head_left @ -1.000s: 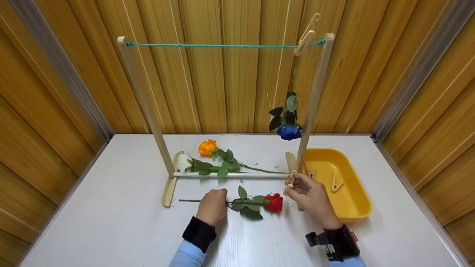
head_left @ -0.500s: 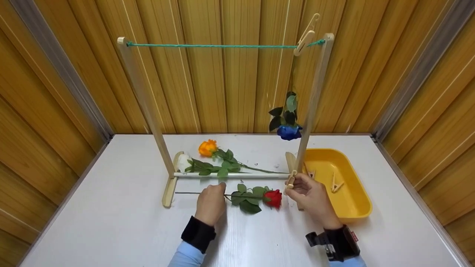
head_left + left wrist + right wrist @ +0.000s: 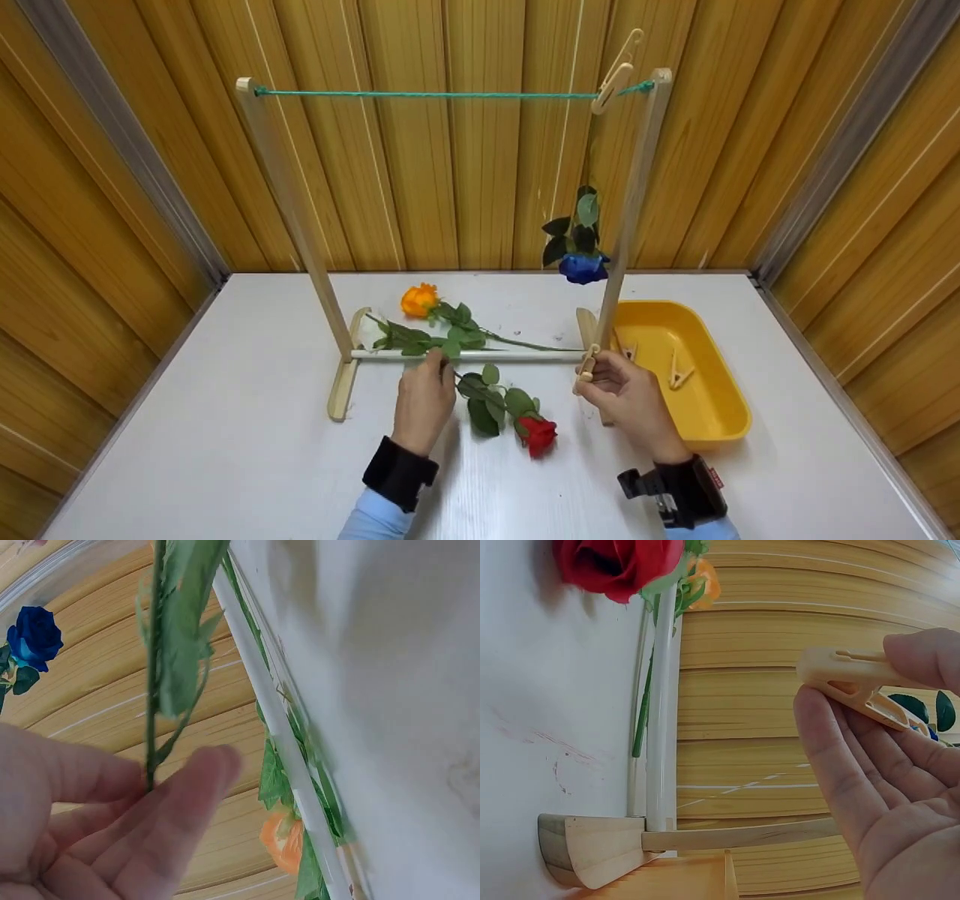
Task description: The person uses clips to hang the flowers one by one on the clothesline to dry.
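Note:
My left hand (image 3: 423, 401) pinches the stem of a red rose (image 3: 537, 436) between thumb and fingers. Its stem (image 3: 151, 727) shows close up in the left wrist view; the bloom points down to the right, and the stem's thin end slants up to the left. My right hand (image 3: 630, 397) holds a beige clothespin (image 3: 855, 679) between thumb and fingers, just by the foot of the rack's right post. A blue rose (image 3: 583, 268) hangs bloom-down from the green cord (image 3: 420, 94), under another clothespin (image 3: 613, 86) clipped there.
Behind the rack's white lower bar (image 3: 525, 355) lie an orange rose (image 3: 419, 300) and a second green-leaved stem (image 3: 405, 339). Wooden posts (image 3: 289, 210) rise at both sides. A yellow tray (image 3: 720, 405) at the right holds loose clothespins (image 3: 679, 373).
My left hand has lifted the red rose and moved slightly away from me. The rose has turned from lying level to slanting, bloom nearer me. The right hand stays in place with its clothespin.

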Available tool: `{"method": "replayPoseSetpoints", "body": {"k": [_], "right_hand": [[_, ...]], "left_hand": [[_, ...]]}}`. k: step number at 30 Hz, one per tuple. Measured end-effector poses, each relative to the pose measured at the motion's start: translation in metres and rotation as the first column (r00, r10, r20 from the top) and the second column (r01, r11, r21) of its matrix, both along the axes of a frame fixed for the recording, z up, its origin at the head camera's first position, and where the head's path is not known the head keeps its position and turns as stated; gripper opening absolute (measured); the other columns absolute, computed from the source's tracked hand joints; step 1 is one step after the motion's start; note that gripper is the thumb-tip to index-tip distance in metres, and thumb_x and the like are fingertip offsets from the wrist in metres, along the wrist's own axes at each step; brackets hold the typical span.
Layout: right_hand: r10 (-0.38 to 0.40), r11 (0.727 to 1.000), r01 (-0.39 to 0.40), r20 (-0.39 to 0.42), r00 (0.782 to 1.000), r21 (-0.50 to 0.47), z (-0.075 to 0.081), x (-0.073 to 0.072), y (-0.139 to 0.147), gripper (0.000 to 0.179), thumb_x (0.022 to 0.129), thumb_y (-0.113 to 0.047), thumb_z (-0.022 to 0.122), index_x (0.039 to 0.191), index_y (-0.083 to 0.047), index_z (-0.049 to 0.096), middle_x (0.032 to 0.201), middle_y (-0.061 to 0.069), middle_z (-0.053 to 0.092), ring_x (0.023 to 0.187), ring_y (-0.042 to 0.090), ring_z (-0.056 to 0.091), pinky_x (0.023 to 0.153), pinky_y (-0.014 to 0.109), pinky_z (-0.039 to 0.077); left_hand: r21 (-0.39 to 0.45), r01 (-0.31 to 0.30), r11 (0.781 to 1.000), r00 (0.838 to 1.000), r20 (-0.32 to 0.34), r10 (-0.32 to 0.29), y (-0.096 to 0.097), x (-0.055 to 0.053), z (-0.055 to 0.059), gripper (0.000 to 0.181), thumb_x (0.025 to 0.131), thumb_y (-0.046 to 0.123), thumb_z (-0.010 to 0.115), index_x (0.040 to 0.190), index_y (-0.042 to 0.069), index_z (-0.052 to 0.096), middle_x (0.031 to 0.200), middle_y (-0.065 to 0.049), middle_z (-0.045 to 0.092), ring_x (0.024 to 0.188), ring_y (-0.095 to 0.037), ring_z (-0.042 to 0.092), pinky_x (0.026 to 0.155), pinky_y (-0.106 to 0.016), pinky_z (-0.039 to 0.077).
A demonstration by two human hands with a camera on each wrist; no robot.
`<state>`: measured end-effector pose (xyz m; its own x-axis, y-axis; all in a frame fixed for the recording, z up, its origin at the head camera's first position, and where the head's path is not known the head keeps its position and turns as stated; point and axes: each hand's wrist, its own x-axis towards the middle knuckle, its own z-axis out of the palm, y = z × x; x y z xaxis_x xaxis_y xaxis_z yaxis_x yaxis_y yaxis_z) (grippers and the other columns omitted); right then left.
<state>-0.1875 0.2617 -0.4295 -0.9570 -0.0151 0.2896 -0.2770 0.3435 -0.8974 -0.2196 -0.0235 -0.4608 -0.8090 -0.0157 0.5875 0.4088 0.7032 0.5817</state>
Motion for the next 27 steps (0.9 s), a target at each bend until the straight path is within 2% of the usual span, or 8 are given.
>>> {"method": "replayPoseSetpoints", "body": {"k": [4,7,14,20,27], "right_hand": [[-0.006,1.000,0.006,0.001,1.000,0.007,0.000,0.000,0.000,0.026,0.086,0.002,0.081,0.109,0.001,0.070,0.095,0.010,0.074,0.086,0.015,0.071,0.079,0.021,0.059],[-0.007,1.000,0.007,-0.001,1.000,0.009,0.000,-0.001,-0.001,0.026,0.086,0.002,0.080,0.110,0.001,0.070,0.095,0.010,0.074,0.086,0.015,0.071,0.079,0.021,0.058],[0.000,1.000,0.000,0.011,1.000,-0.004,0.000,-0.001,-0.001,0.026,0.086,0.005,0.079,0.110,0.002,0.069,0.095,0.010,0.074,0.087,0.016,0.071,0.079,0.021,0.059],[-0.007,1.000,0.007,0.021,1.000,-0.005,0.001,0.000,-0.001,0.026,0.086,0.004,0.079,0.109,0.000,0.070,0.095,0.010,0.074,0.087,0.017,0.071,0.079,0.021,0.059],[-0.012,1.000,0.012,0.024,1.000,-0.021,0.002,0.001,-0.001,0.028,0.086,0.003,0.080,0.111,0.002,0.068,0.099,0.011,0.073,0.089,0.017,0.071,0.080,0.021,0.059]], "left_hand": [[0.094,0.009,0.996,0.995,-0.095,0.000,0.002,-0.003,0.003,0.011,0.093,-0.005,0.069,0.089,0.003,0.063,0.068,-0.005,0.066,0.058,-0.016,0.062,0.053,-0.031,0.051],[0.160,0.018,0.987,0.992,-0.125,0.002,0.003,-0.003,0.005,0.013,0.091,-0.007,0.069,0.096,0.003,0.062,0.072,-0.006,0.069,0.062,-0.018,0.068,0.057,-0.032,0.056],[0.304,0.026,0.952,0.997,-0.079,-0.002,0.003,-0.002,0.011,0.028,0.090,-0.008,0.071,0.102,0.001,0.047,0.080,-0.010,0.068,0.071,-0.023,0.072,0.062,-0.031,0.059],[0.401,0.081,0.912,0.995,-0.087,-0.051,0.000,-0.001,0.016,0.033,0.091,-0.005,0.071,0.112,-0.004,0.046,0.079,-0.009,0.070,0.070,-0.023,0.072,0.063,-0.029,0.058],[0.435,0.145,0.889,0.989,-0.078,-0.123,-0.003,-0.001,0.023,0.038,0.091,-0.008,0.071,0.121,-0.005,0.048,0.082,-0.011,0.070,0.067,-0.025,0.072,0.062,-0.027,0.057]]}}
